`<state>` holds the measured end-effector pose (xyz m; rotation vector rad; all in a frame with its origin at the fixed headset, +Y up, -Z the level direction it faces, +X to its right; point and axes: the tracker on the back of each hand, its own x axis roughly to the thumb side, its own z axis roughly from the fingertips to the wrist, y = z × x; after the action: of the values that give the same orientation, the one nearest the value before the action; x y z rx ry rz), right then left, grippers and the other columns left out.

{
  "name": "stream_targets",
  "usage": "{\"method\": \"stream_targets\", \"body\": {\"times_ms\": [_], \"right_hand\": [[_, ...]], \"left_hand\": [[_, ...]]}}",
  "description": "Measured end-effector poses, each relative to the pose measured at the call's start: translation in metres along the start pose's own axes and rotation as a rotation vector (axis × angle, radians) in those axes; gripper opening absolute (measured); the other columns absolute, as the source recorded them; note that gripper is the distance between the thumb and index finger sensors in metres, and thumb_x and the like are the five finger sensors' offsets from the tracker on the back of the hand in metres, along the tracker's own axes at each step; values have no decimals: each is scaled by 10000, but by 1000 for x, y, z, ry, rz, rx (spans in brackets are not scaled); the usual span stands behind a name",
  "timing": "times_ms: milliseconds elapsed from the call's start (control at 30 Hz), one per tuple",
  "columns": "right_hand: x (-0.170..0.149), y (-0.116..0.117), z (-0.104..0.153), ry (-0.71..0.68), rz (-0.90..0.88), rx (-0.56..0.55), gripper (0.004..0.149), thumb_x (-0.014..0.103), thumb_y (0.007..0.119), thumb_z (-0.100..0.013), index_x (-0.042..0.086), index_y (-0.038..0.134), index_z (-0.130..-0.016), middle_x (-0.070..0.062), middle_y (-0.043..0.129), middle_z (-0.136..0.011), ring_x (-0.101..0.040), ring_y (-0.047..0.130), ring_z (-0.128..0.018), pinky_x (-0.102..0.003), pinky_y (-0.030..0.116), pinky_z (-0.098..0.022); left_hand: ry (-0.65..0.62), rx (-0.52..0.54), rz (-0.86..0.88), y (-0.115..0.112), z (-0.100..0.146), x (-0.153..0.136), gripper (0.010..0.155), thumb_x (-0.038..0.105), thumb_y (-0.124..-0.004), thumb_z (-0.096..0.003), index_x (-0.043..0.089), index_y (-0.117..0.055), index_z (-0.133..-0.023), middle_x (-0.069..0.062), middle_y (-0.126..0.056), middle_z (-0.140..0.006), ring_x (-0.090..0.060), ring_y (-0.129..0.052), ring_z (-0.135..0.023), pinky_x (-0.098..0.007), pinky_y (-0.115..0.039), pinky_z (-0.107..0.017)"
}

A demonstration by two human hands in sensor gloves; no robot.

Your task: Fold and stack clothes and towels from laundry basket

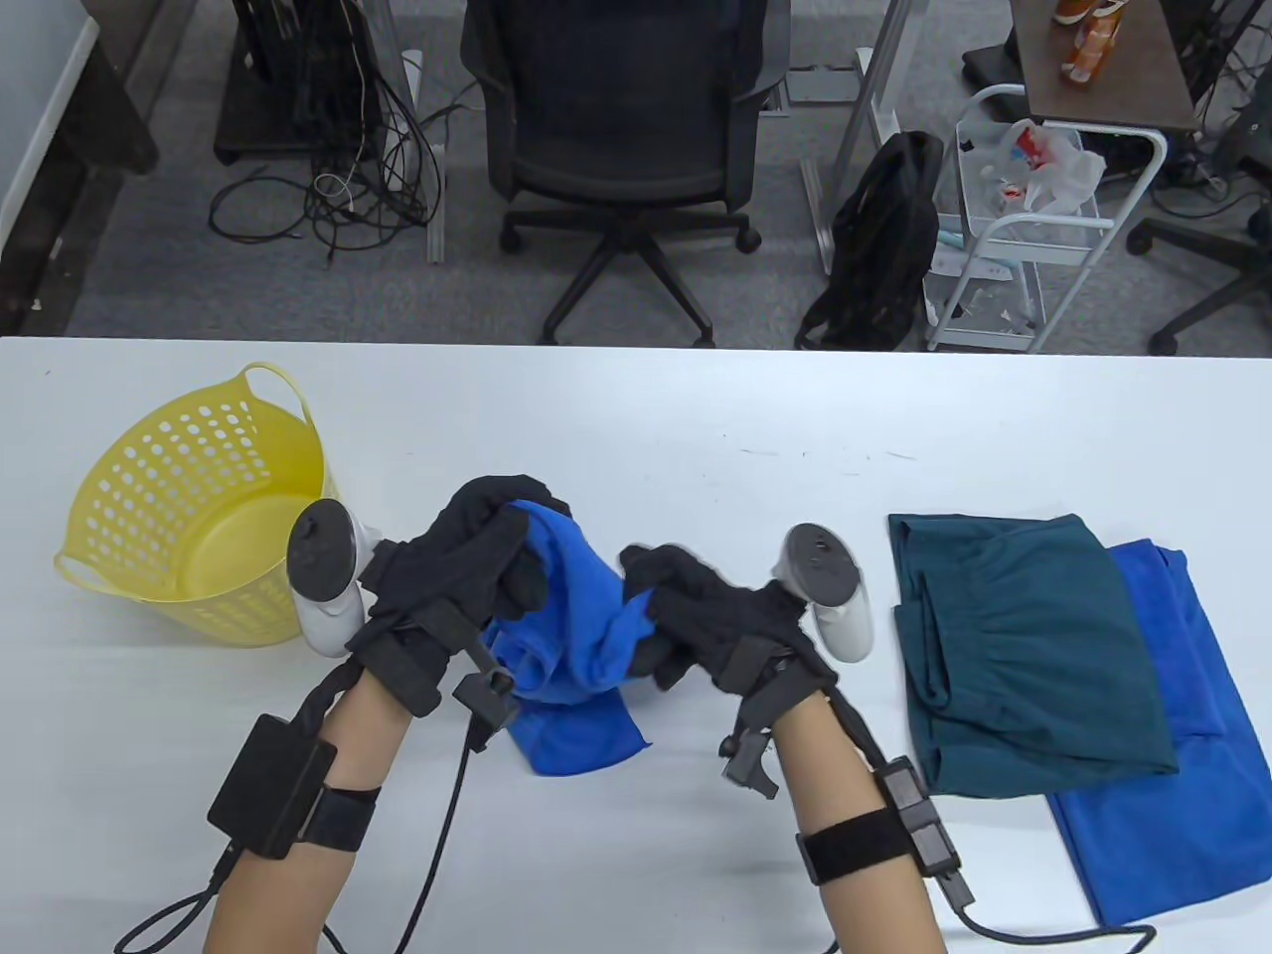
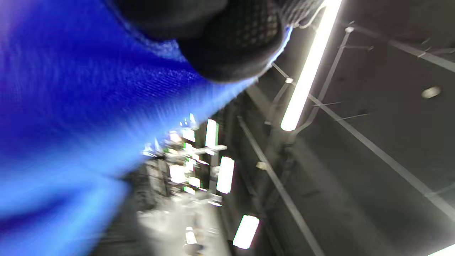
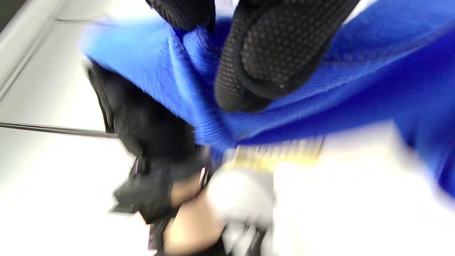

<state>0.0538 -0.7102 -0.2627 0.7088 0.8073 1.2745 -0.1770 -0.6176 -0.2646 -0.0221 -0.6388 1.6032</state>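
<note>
Table view: blue towel bunched between both hands' fingers.

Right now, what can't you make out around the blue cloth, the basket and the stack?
- Blue cloth: its shape and edges are bunched under the left hand and right hand in the table view; both wrist views are blurred.
- Yellow basket: the left tracker hides part of its near floor.
- Blue towel under the teal garment: mostly covered, its corner cut off by the right edge.
</note>
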Motion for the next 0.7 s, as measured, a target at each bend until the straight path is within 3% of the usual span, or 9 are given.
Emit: {"method": "stream_targets", "body": {"times_ms": [100, 200, 267, 367, 433, 533, 600, 667, 700], "right_hand": [[-20, 26, -21, -113, -307, 113, 394, 238, 570, -665, 244, 564, -1059, -453, 368, -1147, -317, 981, -669, -377, 921, -460], [-23, 30, -25, -108, -209, 79, 391, 229, 560, -662, 224, 545, -1053, -364, 624, -1063, -250, 942, -734, -543, 773, -668], [-11, 25, -19, -84, -37, -59, 381, 191, 602, -638, 175, 611, -1019, -284, 739, -964, -209, 958, -594, -525, 800, -638], [9, 15, -9, -77, 334, -193, 385, 175, 612, -613, 153, 620, -997, -248, 740, -930, -184, 921, -520, -525, 797, -645], [22, 1, 7, -51, 636, -408, 384, 177, 609, -599, 155, 622, -982, -230, 761, -896, -158, 910, -472, -511, 816, -633], [33, -22, 33, -70, 657, -640, 363, 179, 620, -596, 186, 646, -958, -223, 767, -899, -161, 921, -465, -528, 841, -594], [44, -29, 45, 2, 540, -513, 367, 185, 639, -618, 199, 659, -984, -307, 562, -1107, -322, 916, -690, -599, 829, -554], [59, -35, 59, 106, 515, -384, 375, 200, 626, -645, 208, 636, -1020, -353, 330, -1192, -416, 857, -774, -505, 837, -529], [69, -43, 70, 175, 557, -432, 376, 194, 622, -649, 188, 636, -1024, -365, 372, -1180, -348, 907, -699, -409, 871, -464]], "left_hand": [[-56, -33, -45, -7, -3, 3, 454, 437, -631, -630, 262, -634, -1049, -44, -839, -1002, -57, -1017, -459, -186, -908, -323], [-27, -17, 90, -6, -1, 3, 455, 406, -667, -618, 235, -669, -1040, -87, -851, -997, -141, -1020, -466, -255, -900, -330], [-37, 3, 23, -2, 3, 4, 457, 414, -665, -619, 229, -678, -1037, -88, -867, -979, -122, -1029, -455, -233, -910, -318], [-31, 99, -123, 7, 10, 5, 456, 403, -676, -605, 194, -719, -1008, -66, -939, -835, -72, -1042, -392, -195, -926, -262], [28, -7, -81, 15, 15, 12, 457, 396, -667, -622, 193, -691, -1030, -54, -923, -826, -77, -1025, -406, -205, -912, -280], [98, -8, -287, 28, 24, 17, 454, 377, -680, -628, 170, -704, -1031, -62, -921, -860, -88, -1027, -411, -212, -912, -282], [141, -15, -441, 36, 28, 20, 453, 388, -670, -631, 174, -709, -1028, -30, -935, -823, -67, -1021, -385, -199, -906, -264], [238, 78, -511, 46, 33, 31, 453, 382, -680, -640, 158, -720, -1031, -44, -953, -744, -56, -1002, -337, -203, -889, -230], [312, 121, -598, 55, 33, 38, 455, 377, -688, -643, 149, -727, -1035, -54, -960, -730, -52, -997, -317, -200, -883, -215]]}}
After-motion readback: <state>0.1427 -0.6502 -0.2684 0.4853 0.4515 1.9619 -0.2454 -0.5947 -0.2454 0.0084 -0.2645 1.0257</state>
